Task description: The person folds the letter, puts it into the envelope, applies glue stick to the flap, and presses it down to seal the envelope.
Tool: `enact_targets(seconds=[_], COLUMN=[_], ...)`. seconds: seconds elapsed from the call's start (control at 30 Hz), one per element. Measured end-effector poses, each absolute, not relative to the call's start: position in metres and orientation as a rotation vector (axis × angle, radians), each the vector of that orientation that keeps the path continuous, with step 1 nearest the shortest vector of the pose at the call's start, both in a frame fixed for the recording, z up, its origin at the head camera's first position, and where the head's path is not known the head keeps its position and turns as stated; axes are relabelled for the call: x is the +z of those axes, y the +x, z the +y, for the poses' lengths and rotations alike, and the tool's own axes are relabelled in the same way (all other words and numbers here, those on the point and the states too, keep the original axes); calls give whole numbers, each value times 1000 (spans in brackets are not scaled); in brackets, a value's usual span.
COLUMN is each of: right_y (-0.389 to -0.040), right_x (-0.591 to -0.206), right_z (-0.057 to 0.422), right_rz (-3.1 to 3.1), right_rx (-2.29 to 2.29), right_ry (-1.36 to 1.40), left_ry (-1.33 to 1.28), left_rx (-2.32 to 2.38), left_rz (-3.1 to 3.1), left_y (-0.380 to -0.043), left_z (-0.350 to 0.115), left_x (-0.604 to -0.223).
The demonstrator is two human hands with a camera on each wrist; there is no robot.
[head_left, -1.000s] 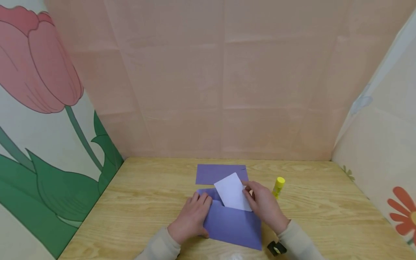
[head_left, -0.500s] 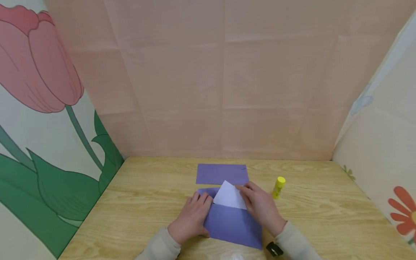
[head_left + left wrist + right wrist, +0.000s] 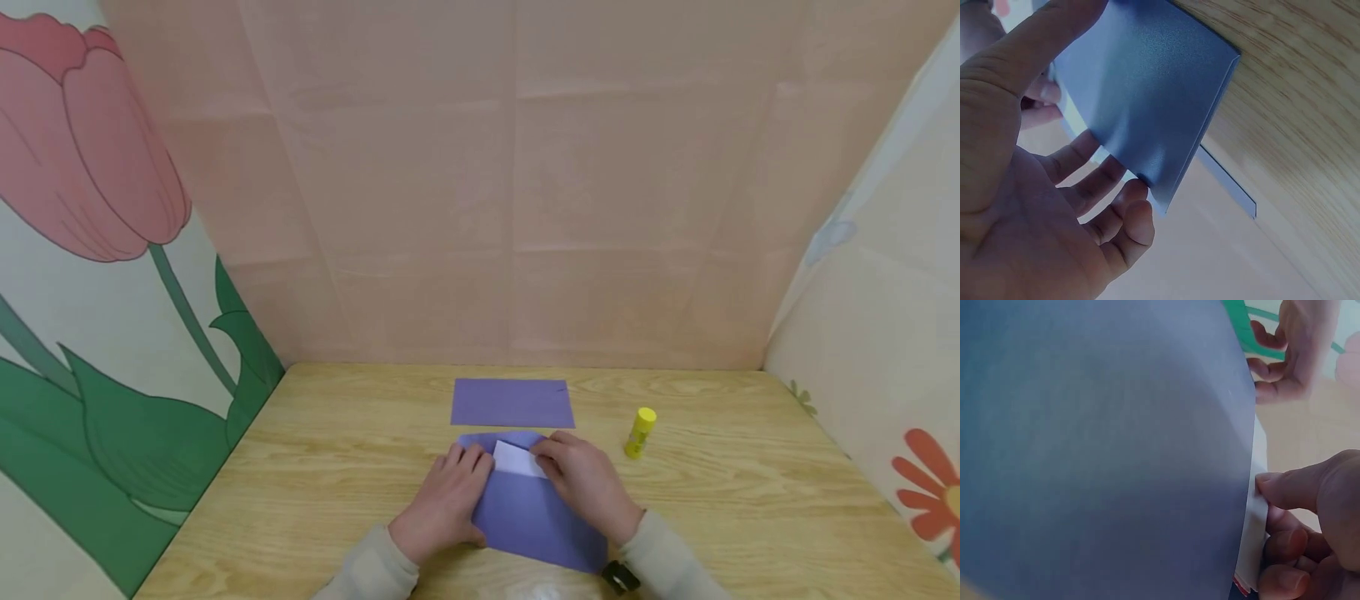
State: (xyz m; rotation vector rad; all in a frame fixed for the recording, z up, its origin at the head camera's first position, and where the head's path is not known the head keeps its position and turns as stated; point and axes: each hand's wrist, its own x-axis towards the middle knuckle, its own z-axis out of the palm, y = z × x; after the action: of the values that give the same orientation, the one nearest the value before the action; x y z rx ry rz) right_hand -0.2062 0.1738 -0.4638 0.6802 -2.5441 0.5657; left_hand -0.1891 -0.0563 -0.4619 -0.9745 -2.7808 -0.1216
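Observation:
A purple envelope (image 3: 536,525) is tilted up above the table's front, its mouth facing away from me. My left hand (image 3: 442,504) grips its left side; in the left wrist view the thumb lies along the front and the curled fingers (image 3: 1107,184) reach the opening. Between the thumb and fingers of my right hand (image 3: 588,483) is the top edge of a white card (image 3: 517,460). Most of that card is hidden inside the envelope. The right wrist view shows the pinch on the card (image 3: 1255,515) close up, with a bit of red at its lower end.
Behind the envelope, a flat purple rectangle of paper or a second envelope (image 3: 512,403) lies on the wooden table (image 3: 322,450). A yellow glue stick (image 3: 641,433) stands to the right. A pinkish sheet (image 3: 517,208) hangs at the back.
The white card has slid down into the envelope, from mostly showing to a narrow strip. My right hand has followed it down and left. The left hand has stayed in place.

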Motion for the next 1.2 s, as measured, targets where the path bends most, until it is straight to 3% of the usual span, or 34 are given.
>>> enact_targets(seconds=[1.2], right_y=[-211], right_x=[-465], right_z=[157], right_rz=[-2764], right_rx=[825], right_ry=[825], left_ry=[-977], left_rx=[-69], left_rz=[-2748], left_y=[-189], left_z=[-56], left_x=[-464])
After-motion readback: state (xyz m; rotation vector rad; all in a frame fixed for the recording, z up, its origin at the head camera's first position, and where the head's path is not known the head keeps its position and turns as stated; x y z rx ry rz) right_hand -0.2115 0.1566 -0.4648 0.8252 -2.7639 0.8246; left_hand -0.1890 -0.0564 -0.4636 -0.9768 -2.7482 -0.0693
